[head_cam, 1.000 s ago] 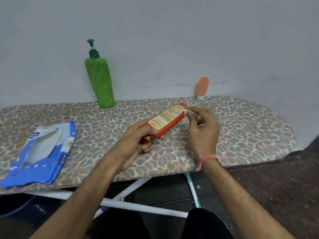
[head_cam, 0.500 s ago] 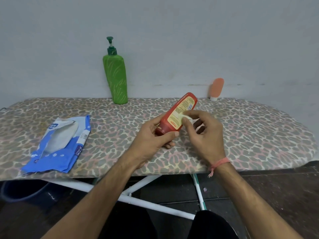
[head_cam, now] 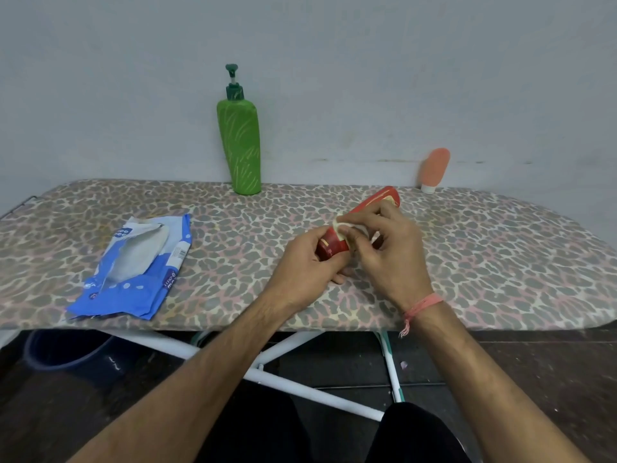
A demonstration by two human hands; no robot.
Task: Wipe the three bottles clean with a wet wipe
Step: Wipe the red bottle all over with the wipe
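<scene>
I hold a red bottle tilted over the leopard-print ironing board. My left hand grips its cap end. My right hand pinches a small whitish wet wipe against the bottle near the cap and covers most of the bottle's middle. A tall green pump bottle stands upright at the back against the wall. A small peach tube bottle leans on the wall at the back right, cap down.
A blue wet-wipe pack lies open on the left of the board. Below the front edge are the white board legs, a dark blue bucket at the left and my dark-clothed knees.
My right hand with the wipe has slid down the red bottle from its far end toward the cap end. The head view has shifted left, so everything sits further right.
</scene>
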